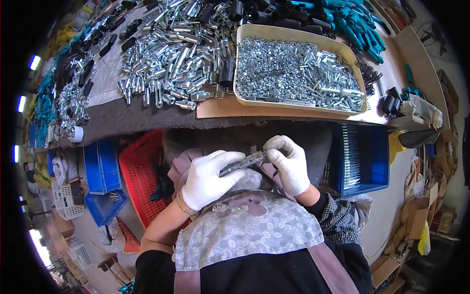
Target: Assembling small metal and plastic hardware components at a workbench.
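My left hand (211, 177), in a white knit glove, is closed around a dark grey and silver metal cylinder part (246, 162). The part lies tilted above my lap, its silver end up toward the right. At that end my right hand (289, 164), gloved the same way, has thumb and forefinger pinched together. Whatever is between those fingertips is too small to make out. Beyond my hands, on the bench, stands a cream tray (298, 109) full of small silver pins, springs and bits. To its left spreads a heap of silver metal sockets (171, 73).
Teal tool bodies (360, 32) and black tubes (293, 17) pile up at the back. Under the bench's front edge sit a red basket (139, 181) and blue bins (103, 166) at left, with a blue crate (367, 188) of thin metal rods at right. Cardboard boxes (422, 215) line the right side.
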Tool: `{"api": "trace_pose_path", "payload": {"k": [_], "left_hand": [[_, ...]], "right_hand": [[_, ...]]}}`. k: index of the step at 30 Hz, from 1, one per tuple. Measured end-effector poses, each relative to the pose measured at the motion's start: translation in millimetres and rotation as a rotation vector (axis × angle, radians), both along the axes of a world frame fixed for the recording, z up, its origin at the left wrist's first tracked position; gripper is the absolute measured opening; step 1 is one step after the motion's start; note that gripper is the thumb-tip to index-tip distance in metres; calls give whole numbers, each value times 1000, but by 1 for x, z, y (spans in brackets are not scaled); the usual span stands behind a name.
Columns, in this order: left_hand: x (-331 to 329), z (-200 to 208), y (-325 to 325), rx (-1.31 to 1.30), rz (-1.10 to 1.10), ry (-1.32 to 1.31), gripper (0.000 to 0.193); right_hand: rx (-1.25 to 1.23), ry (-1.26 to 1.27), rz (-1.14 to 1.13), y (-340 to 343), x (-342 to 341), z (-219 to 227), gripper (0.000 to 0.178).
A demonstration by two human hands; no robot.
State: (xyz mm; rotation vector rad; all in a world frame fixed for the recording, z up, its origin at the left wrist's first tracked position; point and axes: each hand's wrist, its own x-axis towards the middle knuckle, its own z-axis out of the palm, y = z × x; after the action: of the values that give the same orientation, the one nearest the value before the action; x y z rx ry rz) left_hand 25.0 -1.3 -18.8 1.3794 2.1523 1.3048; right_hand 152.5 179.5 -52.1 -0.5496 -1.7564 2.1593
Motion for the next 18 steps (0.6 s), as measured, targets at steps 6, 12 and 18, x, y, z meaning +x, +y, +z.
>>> {"api": "trace_pose_path", "payload": {"k": [6,12,18], "left_hand": [[-1,6,5,-67,-4,35,28],[3,1,6,-19,10,70,29],[1,-4,8,-23,16,173,29]], "right_hand": [[44,-160,93,16,-1,12,15],[-92,-173,62,7,-3,7,12],[-53,-184,149,14,10,7,28]]}}
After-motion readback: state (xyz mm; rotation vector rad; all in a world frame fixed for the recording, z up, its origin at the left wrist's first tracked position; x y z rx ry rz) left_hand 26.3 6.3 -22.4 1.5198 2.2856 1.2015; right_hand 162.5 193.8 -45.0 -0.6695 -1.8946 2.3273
